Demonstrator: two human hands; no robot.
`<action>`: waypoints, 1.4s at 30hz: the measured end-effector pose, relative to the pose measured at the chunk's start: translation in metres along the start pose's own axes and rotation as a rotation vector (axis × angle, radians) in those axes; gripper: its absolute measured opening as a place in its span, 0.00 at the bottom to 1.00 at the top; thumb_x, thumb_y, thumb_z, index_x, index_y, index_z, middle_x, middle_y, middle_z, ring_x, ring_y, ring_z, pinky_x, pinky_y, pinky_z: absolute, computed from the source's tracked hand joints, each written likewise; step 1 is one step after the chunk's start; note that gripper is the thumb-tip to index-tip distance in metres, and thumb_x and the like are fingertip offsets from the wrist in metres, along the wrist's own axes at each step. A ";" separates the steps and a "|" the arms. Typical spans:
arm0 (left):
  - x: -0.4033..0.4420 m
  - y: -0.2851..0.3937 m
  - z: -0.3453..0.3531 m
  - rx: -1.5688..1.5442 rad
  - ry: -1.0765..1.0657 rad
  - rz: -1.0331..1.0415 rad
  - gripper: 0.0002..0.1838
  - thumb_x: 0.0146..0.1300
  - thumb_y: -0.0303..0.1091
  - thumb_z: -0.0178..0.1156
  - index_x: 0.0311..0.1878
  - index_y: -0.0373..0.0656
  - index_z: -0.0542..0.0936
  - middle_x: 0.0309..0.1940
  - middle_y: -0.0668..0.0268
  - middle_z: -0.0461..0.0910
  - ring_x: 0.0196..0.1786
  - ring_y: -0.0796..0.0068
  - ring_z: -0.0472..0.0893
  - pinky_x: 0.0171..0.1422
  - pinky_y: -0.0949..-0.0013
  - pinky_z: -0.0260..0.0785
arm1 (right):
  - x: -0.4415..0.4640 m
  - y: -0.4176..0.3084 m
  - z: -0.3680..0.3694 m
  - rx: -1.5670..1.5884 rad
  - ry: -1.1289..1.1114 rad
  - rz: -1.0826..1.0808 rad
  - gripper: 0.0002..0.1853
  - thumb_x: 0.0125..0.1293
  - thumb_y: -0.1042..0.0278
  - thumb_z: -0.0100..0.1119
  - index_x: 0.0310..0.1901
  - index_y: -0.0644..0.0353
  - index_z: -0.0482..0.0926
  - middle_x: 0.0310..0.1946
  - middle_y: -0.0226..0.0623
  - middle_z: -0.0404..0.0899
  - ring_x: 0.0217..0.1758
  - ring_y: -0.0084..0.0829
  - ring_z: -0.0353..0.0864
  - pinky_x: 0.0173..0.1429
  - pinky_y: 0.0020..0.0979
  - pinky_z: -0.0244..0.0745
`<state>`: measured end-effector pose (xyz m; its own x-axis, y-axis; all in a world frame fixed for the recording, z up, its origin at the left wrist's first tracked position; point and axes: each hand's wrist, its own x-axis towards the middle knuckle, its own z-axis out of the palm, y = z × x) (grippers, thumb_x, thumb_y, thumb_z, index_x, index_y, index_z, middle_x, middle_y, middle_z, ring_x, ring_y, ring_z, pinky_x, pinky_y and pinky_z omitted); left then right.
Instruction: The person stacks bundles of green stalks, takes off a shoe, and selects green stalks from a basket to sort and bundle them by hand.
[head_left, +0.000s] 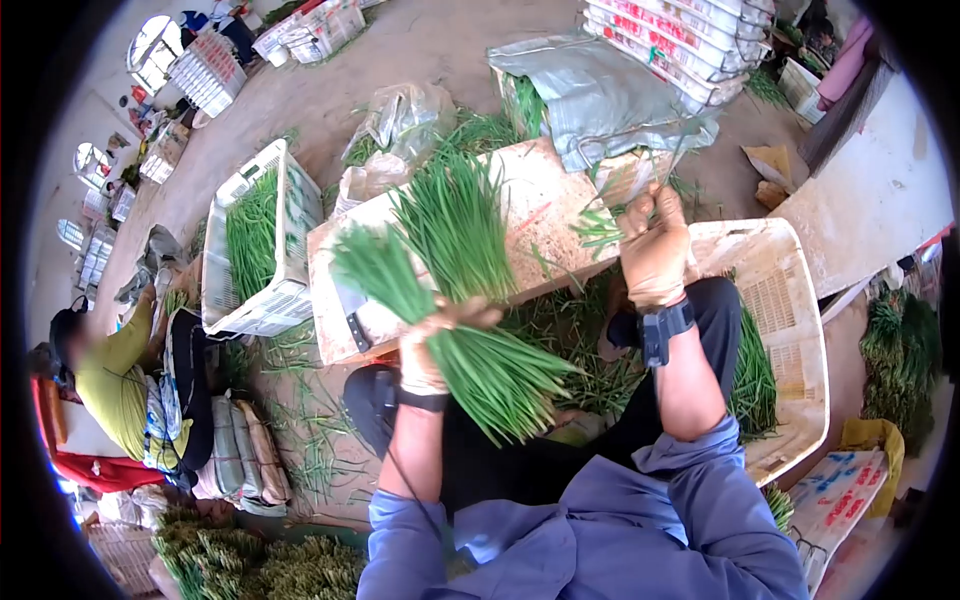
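Note:
My left hand (432,345) is closed around a bunch of green chives (505,378), which looks like garlic chives and lies at a slant above my lap. Another loose pile of chives (455,225) rests on the low board (548,185) just beyond it. Over the board's right end, my right hand (655,250) is raised with its fingers pinched together; whatever they hold is too thin to make out. Short green pieces (597,230) lie beside that hand. A knife (356,328) with a dark handle lies at the board's left end, partly covered by the bunch's leafy end.
A white crate (300,240) of greens stands to the left, and another crate (800,300) is at my right knee. Grey sheeting (620,90) covers greens behind the board. A seated person (120,385) works at far left. Stacked crates (680,40) stand behind.

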<state>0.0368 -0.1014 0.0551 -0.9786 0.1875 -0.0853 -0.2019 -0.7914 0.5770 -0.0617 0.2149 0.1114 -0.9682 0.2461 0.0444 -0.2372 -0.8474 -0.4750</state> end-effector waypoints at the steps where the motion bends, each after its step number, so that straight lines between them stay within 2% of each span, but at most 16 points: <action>1: 0.002 -0.009 0.005 -0.055 -0.056 -0.030 0.17 0.61 0.33 0.66 0.54 0.47 0.82 0.33 0.71 0.80 0.69 0.47 0.80 0.73 0.23 0.69 | -0.006 0.010 0.008 0.067 -0.022 0.050 0.09 0.80 0.61 0.59 0.46 0.57 0.80 0.30 0.27 0.73 0.28 0.23 0.63 0.34 0.27 0.60; 3: 0.008 -0.026 0.008 -0.125 -0.153 -0.083 0.16 0.60 0.32 0.65 0.52 0.46 0.83 0.33 0.69 0.81 0.74 0.35 0.74 0.72 0.15 0.65 | -0.025 0.027 0.024 0.129 0.001 0.133 0.09 0.80 0.62 0.59 0.46 0.59 0.80 0.29 0.27 0.70 0.28 0.23 0.62 0.34 0.27 0.59; 8: 0.023 -0.026 0.016 -0.193 -0.091 -0.037 0.11 0.60 0.29 0.64 0.46 0.44 0.81 0.32 0.68 0.79 0.75 0.34 0.72 0.74 0.25 0.70 | -0.063 0.050 0.023 0.226 -0.036 0.356 0.09 0.79 0.64 0.58 0.44 0.61 0.81 0.26 0.26 0.66 0.26 0.22 0.60 0.31 0.26 0.57; 12: 0.028 -0.015 0.014 -0.208 -0.096 0.115 0.12 0.62 0.32 0.66 0.49 0.49 0.81 0.29 0.72 0.76 0.63 0.56 0.84 0.68 0.36 0.79 | -0.072 0.056 -0.003 0.168 -0.074 0.491 0.09 0.79 0.61 0.60 0.44 0.57 0.80 0.26 0.23 0.67 0.23 0.19 0.59 0.29 0.24 0.54; 15: 0.032 -0.010 -0.002 -0.214 -0.196 0.177 0.15 0.66 0.31 0.64 0.55 0.47 0.79 0.31 0.72 0.73 0.39 0.71 0.74 0.66 0.41 0.73 | -0.073 0.057 -0.012 0.095 -0.052 0.537 0.08 0.79 0.62 0.60 0.44 0.57 0.80 0.25 0.23 0.67 0.23 0.18 0.58 0.27 0.23 0.52; 18: 0.032 -0.005 -0.007 -0.133 -0.217 0.198 0.14 0.65 0.31 0.65 0.53 0.48 0.79 0.29 0.72 0.71 0.37 0.72 0.71 0.61 0.47 0.74 | -0.076 0.062 -0.015 0.059 -0.097 0.549 0.07 0.79 0.63 0.60 0.44 0.56 0.80 0.25 0.23 0.66 0.22 0.17 0.58 0.27 0.23 0.52; 19: 0.032 -0.001 -0.009 -0.133 -0.227 0.163 0.13 0.64 0.31 0.65 0.52 0.47 0.79 0.29 0.72 0.71 0.47 0.66 0.81 0.67 0.39 0.74 | -0.078 0.063 -0.016 0.069 -0.106 0.565 0.05 0.78 0.65 0.60 0.44 0.55 0.80 0.26 0.24 0.69 0.22 0.18 0.59 0.27 0.23 0.52; 23: 0.022 0.014 -0.002 -0.050 -0.136 0.183 0.12 0.63 0.30 0.65 0.50 0.48 0.80 0.29 0.72 0.73 0.71 0.50 0.78 0.77 0.24 0.65 | -0.074 0.057 -0.021 -0.019 -0.106 0.443 0.02 0.77 0.70 0.62 0.45 0.56 0.81 0.33 0.28 0.79 0.23 0.18 0.61 0.26 0.22 0.53; 27: 0.022 0.036 -0.027 -0.138 -0.198 0.280 0.11 0.67 0.33 0.66 0.51 0.49 0.81 0.34 0.77 0.80 0.82 0.44 0.66 0.76 0.14 0.60 | -0.074 0.044 -0.063 -1.021 -0.342 0.219 0.06 0.78 0.72 0.60 0.40 0.60 0.81 0.26 0.23 0.74 0.27 0.16 0.68 0.31 0.23 0.64; 29: 0.020 0.049 -0.039 -0.141 -0.196 0.354 0.10 0.70 0.33 0.65 0.52 0.49 0.82 0.35 0.77 0.81 0.83 0.44 0.64 0.76 0.11 0.57 | -0.074 0.051 -0.127 -1.979 -0.566 0.194 0.09 0.70 0.62 0.63 0.44 0.58 0.85 0.38 0.43 0.90 0.44 0.46 0.90 0.48 0.44 0.82; 30: 0.020 0.053 -0.041 -0.150 -0.190 0.387 0.10 0.70 0.33 0.65 0.53 0.49 0.82 0.36 0.77 0.81 0.84 0.44 0.63 0.76 0.10 0.55 | -0.074 0.048 -0.139 -2.294 -0.844 0.590 0.15 0.68 0.57 0.61 0.48 0.55 0.87 0.47 0.51 0.89 0.54 0.55 0.87 0.56 0.51 0.82; 32: 0.020 0.055 -0.044 -0.158 -0.197 0.395 0.11 0.70 0.32 0.64 0.55 0.49 0.80 0.38 0.76 0.83 0.82 0.49 0.66 0.78 0.12 0.53 | -0.091 0.046 -0.169 -2.341 -1.075 0.522 0.17 0.69 0.55 0.60 0.52 0.54 0.87 0.46 0.50 0.89 0.52 0.55 0.87 0.58 0.50 0.82; 34: 0.015 0.052 -0.043 -0.176 -0.149 0.385 0.12 0.70 0.31 0.63 0.56 0.49 0.79 0.39 0.76 0.83 0.81 0.51 0.68 0.79 0.13 0.53 | -0.090 0.053 -0.130 -1.983 -0.655 0.228 0.18 0.71 0.57 0.63 0.55 0.58 0.86 0.47 0.49 0.90 0.51 0.50 0.90 0.55 0.47 0.84; 38: 0.016 0.045 -0.037 -0.200 -0.068 0.346 0.16 0.63 0.28 0.66 0.54 0.49 0.79 0.40 0.70 0.83 0.70 0.50 0.80 0.77 0.18 0.62 | -0.102 0.042 -0.027 -1.250 -0.621 0.220 0.09 0.71 0.74 0.68 0.51 0.62 0.86 0.42 0.42 0.90 0.43 0.38 0.91 0.49 0.32 0.85; 40: 0.016 0.044 -0.036 -0.196 -0.070 0.330 0.15 0.65 0.27 0.65 0.55 0.49 0.81 0.41 0.70 0.84 0.70 0.54 0.81 0.78 0.20 0.61 | -0.108 0.045 -0.004 -1.368 -0.856 -0.231 0.12 0.66 0.77 0.70 0.50 0.56 0.88 0.38 0.40 0.88 0.40 0.42 0.89 0.48 0.35 0.85; 42: 0.020 0.045 -0.041 -0.190 -0.124 0.321 0.16 0.68 0.28 0.62 0.58 0.49 0.81 0.43 0.71 0.84 0.75 0.57 0.77 0.80 0.22 0.58 | -0.115 0.047 0.000 -1.460 -0.954 -0.224 0.14 0.64 0.78 0.70 0.51 0.54 0.88 0.39 0.38 0.86 0.41 0.43 0.87 0.47 0.37 0.84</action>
<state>0.0066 -0.1572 0.0459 -0.9832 -0.0273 0.1806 0.0982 -0.9127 0.3967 0.0384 0.1463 0.0842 -0.7607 -0.5013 0.4124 -0.6193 0.3700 -0.6925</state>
